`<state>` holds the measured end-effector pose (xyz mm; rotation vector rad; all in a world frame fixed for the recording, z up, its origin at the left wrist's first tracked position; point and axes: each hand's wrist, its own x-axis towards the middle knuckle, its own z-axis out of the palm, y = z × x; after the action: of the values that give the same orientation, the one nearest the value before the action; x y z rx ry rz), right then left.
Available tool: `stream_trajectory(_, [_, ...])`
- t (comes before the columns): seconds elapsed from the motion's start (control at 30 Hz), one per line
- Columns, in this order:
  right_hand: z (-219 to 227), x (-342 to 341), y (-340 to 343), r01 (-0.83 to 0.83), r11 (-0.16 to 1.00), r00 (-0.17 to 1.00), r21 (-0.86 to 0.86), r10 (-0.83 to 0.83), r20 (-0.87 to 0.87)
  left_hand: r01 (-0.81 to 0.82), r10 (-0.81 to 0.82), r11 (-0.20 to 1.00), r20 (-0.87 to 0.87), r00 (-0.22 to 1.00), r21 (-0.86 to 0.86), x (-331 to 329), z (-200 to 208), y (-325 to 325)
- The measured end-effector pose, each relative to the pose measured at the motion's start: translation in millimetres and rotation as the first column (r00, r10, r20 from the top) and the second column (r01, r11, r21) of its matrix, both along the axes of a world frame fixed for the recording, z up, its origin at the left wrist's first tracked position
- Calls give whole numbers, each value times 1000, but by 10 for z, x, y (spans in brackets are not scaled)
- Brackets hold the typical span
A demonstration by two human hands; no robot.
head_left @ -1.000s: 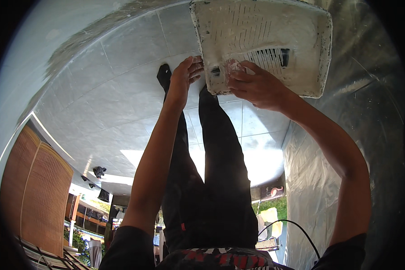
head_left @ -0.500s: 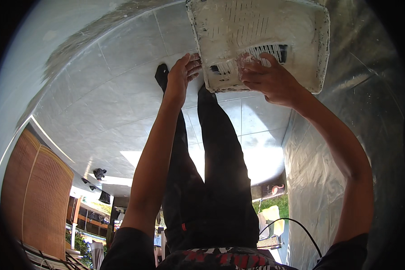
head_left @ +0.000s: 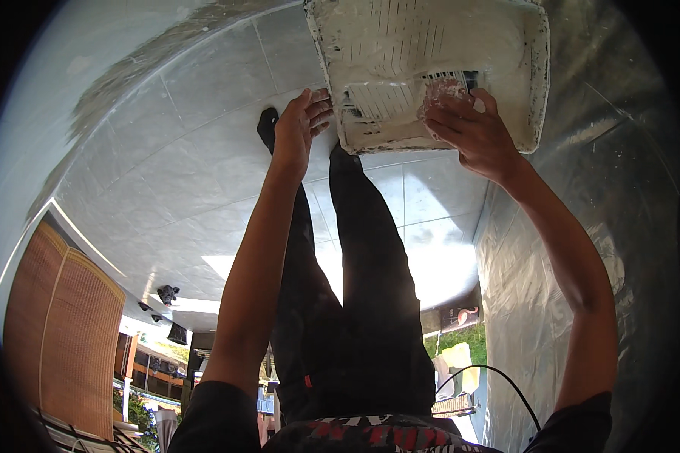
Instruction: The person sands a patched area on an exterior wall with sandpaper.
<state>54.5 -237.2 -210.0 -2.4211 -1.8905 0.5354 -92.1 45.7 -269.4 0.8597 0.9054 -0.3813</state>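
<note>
A shallow rectangular tray, smeared with whitish paste, is in front of me at the top of the view. Rows of narrow slits or ridges mark its face, with darker bare patches near the lower edge. My right hand presses a pinkish, paste-covered sponge-like wad against one of these patches, fingers curled over it. At the tray's left rim is my left hand, fingers stretched out and whitened, their tips at or touching the rim. Whether they bear any of its weight I cannot tell.
Grey tiled floor lies below, with my feet in black partly beneath the tray. Sheeting that looks like plastic covers the right side. A woven blind hangs at left; a dark cable curves at lower right.
My right hand has slid the wad to the right across the tray's face, uncovering slits on the left. My left hand and the tray have shifted slightly left in view.
</note>
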Motion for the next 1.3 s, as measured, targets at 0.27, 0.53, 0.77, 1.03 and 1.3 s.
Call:
stream_trajectory(0.27, [-336, -93, 659, -22, 983, 997, 183, 35, -66, -60, 59, 998, -31, 998, -21, 36, 18, -77])
stream_trajectory(0.53, [163, 271, -214, -135, 987, 983, -85, 123, -133, -45, 44, 999, -27, 999, -7, 19, 3, -17])
stream_trajectory(0.77, [-71, -98, 936, -286, 950, 902, 121, 310, -301, -74, 73, 997, -46, 996, -15, 14, -44, -70])
stream_trajectory(1.03, [-232, 63, 560, -369, 927, 857, 66, 367, -361, -140, 136, 989, -94, 986, -45, 47, -36, -48])
stream_trajectory(1.3, [214, 543, -254, -144, 979, 918, -142, 79, -388, -68, 69, 998, -61, 996, 15, 82, -29, -79])
